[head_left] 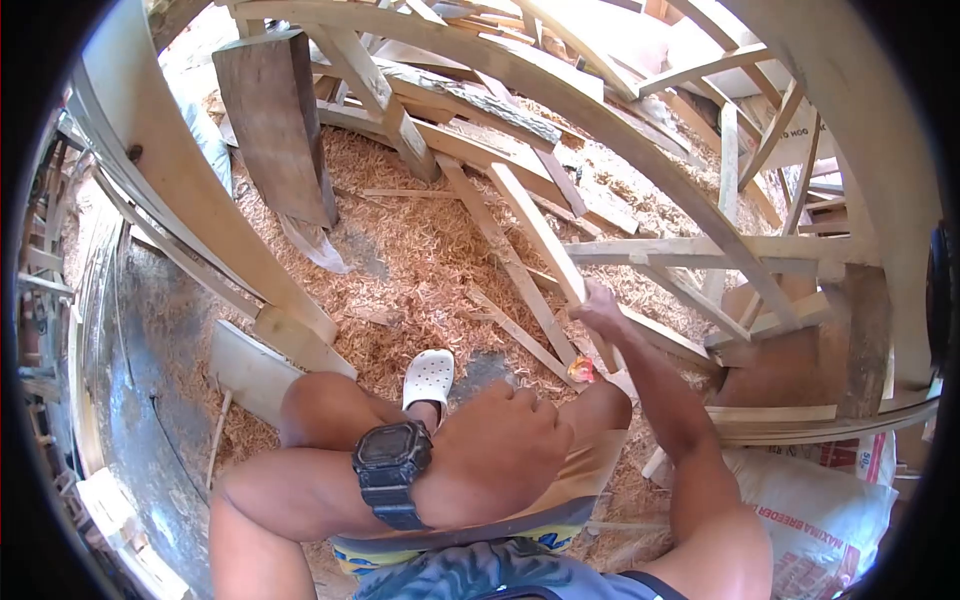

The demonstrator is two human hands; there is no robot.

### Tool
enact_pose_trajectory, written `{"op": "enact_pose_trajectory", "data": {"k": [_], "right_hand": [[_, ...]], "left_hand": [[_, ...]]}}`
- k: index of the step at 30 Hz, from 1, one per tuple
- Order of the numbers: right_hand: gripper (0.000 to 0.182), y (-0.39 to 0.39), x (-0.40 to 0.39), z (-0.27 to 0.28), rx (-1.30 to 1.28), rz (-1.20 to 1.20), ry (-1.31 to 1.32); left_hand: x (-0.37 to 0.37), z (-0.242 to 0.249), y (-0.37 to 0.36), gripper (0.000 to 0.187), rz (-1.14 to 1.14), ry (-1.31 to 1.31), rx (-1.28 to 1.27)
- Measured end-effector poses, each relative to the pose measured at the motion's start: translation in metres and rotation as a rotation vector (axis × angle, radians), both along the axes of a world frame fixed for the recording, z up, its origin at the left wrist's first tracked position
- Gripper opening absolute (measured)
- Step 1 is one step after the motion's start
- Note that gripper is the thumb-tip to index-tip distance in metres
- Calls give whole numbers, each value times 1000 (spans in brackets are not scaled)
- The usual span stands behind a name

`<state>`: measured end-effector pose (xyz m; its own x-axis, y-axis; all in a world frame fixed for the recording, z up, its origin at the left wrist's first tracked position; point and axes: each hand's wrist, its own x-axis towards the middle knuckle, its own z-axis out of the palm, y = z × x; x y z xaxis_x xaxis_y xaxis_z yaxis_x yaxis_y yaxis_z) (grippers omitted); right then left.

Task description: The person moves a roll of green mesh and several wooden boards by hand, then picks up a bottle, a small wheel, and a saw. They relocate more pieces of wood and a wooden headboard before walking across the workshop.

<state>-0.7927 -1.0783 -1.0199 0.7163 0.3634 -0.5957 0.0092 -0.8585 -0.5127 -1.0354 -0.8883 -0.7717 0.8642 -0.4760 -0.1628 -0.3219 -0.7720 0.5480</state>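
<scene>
My right hand (pixel 602 312) is closed around the lower part of a pale wooden slat (pixel 535 225), which slants up and away to the left. My left hand (pixel 500 450), with a black digital watch (pixel 392 472) on its wrist, is held over my lap with its fingers curled under. What it holds, if anything, is hidden beneath the knuckles. A tan, smooth-looking surface (pixel 590 465) shows just right of that hand, over my thigh. Near my right knee lies a small red and yellow item (pixel 581 370), close to the end of another wooden strip (pixel 510 260).
Wood shavings (pixel 400 250) cover the floor around my white clog (pixel 430 378). A thick wooden block (pixel 270 120) stands at the upper left. Curved wooden frames (pixel 640 165) arch across the right, above stacked timber. White printed sacks (pixel 810 510) lie at the lower right.
</scene>
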Motion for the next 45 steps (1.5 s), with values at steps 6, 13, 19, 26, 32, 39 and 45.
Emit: {"op": "enact_pose_trajectory", "data": {"k": [6, 13, 19, 26, 32, 39, 45], "right_hand": [[48, 52, 3, -25, 35, 98, -147], [58, 195, 100, -15, 101, 391, -657], [33, 240, 39, -54, -93, 609, -901], [51, 99, -24, -150, -543, 13, -260], [55, 47, -12, -194, -440, 167, -243], [58, 52, -20, -172, -442, 203, -231], [64, 64, -17, -182, -443, -12, -218]], "left_hand": [[-9, 0, -5, 17, 98, -113, -27], [0, 3, -6, 19, 13, -40, 36], [0, 1, -3, 30, -21, -21, 22], [-7, 1, 3, 30, 55, -42, -8], [-1, 4, -2, 21, 55, -82, -40], [0, -6, -11, 18, 66, -120, -59], [-1, -7, -27, 21, 68, -26, -36]]}}
